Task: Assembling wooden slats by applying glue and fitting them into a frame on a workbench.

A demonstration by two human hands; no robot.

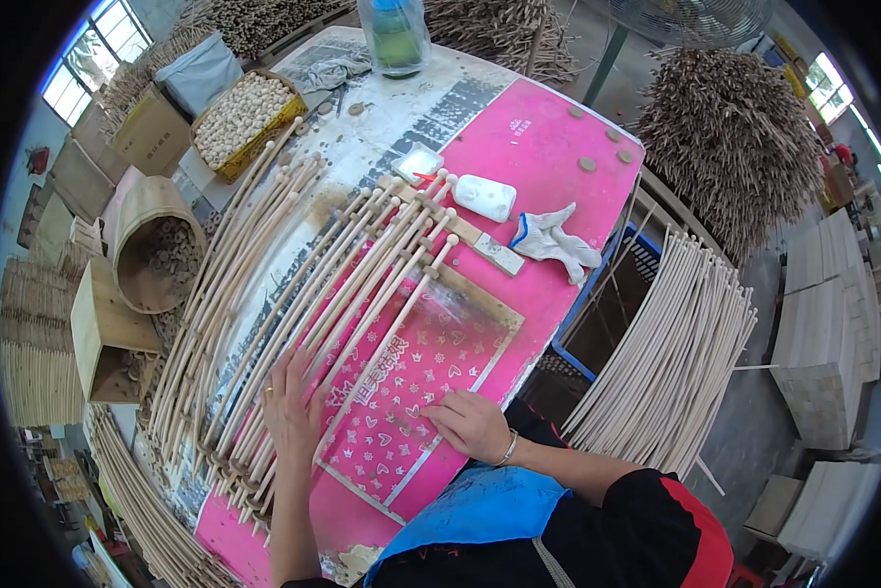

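Many slim pale wooden sticks point(308, 284) lie side by side across the table, several tipped with small round balls and carrying brown wooden discs near their ends. My left hand point(290, 397) rests on the sticks with its fingers stretched out. Over the pink patterned sheet point(411, 367), my right hand point(472, 423) has its fingers curled together; whatever may be between the fingertips is too small to make out. One stick lies apart on the sheet's left side. Beyond the sticks are a white bottle point(484, 198), a small white tub point(418, 164) and a white work glove point(556, 243).
At the far left stands a yellow basket point(249, 122) of wooden balls. A wooden barrel point(156, 220) with brown discs sits beside the table. A bundle of sticks point(666, 343) lies over a blue crate point(646, 257) at the right. A green-tinted container point(394, 44) stands at the back.
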